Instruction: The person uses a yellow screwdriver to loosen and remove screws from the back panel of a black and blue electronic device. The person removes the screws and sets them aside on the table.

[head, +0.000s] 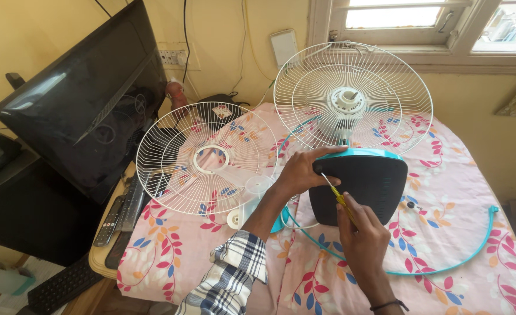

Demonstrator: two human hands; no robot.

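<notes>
The left hand [300,172] grips the top edge of the dark fan base [360,188], which stands near the middle of the floral cloth [462,192] on the table. The right hand [360,233] is closed around a yellow screwdriver [338,197], its tip set against the base's face. Behind, the rear grille [352,96] stands upright (motor hub showing) toward the far edge; the front grille [206,157] leans near the left edge. A teal rim ring [445,265] lies toward the right edge.
</notes>
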